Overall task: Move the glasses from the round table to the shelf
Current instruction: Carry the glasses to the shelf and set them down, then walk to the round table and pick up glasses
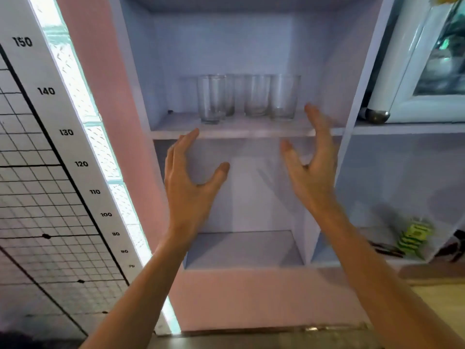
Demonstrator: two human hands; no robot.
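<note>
Several clear drinking glasses stand upright in a row on the pale lilac shelf board [176, 133]: the leftmost glass [210, 99], a middle glass [257, 95] and the rightmost glass [285, 96], with another partly hidden behind the left one. My left hand [190, 177] is raised just below the board's front edge, fingers spread, holding nothing. My right hand [313, 157] is up at the board's right end, just right of and below the rightmost glass, fingers apart and empty, slightly blurred. The round table is out of view.
The compartment under the board [244, 248] holds nothing. A white height chart [75, 162] with numbers stands at the left. At the right sit a white glass-door cabinet [427, 71] and a lower shelf with a green packet [412, 235].
</note>
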